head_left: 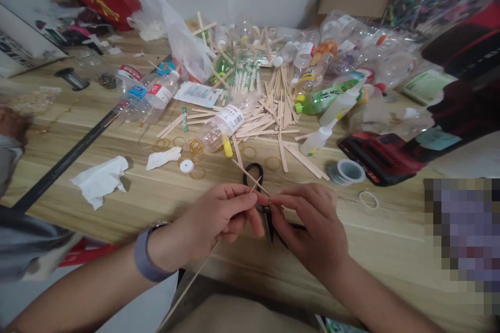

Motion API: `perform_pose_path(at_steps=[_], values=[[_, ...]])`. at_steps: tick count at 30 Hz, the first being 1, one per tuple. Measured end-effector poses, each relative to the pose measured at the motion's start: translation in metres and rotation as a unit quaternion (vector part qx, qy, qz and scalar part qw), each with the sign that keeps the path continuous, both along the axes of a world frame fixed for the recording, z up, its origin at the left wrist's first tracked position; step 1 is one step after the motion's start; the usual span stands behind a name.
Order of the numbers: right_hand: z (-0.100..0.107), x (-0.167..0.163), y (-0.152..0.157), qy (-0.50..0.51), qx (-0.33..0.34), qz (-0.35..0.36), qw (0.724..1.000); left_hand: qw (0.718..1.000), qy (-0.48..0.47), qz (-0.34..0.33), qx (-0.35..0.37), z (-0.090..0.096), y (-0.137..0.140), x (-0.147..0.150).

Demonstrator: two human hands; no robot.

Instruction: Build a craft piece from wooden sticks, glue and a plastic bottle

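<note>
My left hand (pixel 230 213) is closed, with thumb and fingers pinching a long thin wooden stick (pixel 189 283) that runs down toward my lap. Its upper tip pokes out above the thumb. Across that tip lies a second thin stick (pixel 246 173), slanting down to the right, and the pinched fingers of my right hand (pixel 312 223) hold its lower end. The two sticks cross just above my fingertips. Black-handled scissors (pixel 269 223) lie on the table beneath both hands, partly covered by them.
Beyond my hands lie flat wooden craft sticks (pixel 279 96), plastic bottles (pixel 226 125) and rubber bands (pixel 197 146). White glue bottles (pixel 318 139), tape rolls (pixel 346 171) and a red-black power tool (pixel 386 156) stand at right. Crumpled tissue (pixel 101 179) and a dark rod (pixel 70 158) lie left.
</note>
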State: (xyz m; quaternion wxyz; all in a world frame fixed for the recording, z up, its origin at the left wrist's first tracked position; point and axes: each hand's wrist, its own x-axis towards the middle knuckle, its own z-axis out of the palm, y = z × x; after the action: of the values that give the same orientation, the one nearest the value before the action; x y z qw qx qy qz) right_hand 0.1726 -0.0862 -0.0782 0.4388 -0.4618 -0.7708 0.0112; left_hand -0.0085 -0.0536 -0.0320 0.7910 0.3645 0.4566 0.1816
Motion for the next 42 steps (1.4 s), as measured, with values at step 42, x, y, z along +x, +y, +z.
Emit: perform_pose_path(at_steps=[42], values=[[-0.018,0.042,0.042,-0.045,-0.192,-0.105,0.975,0.992,-0.02,-0.104,0.062,0.007,0.017,-0.007]])
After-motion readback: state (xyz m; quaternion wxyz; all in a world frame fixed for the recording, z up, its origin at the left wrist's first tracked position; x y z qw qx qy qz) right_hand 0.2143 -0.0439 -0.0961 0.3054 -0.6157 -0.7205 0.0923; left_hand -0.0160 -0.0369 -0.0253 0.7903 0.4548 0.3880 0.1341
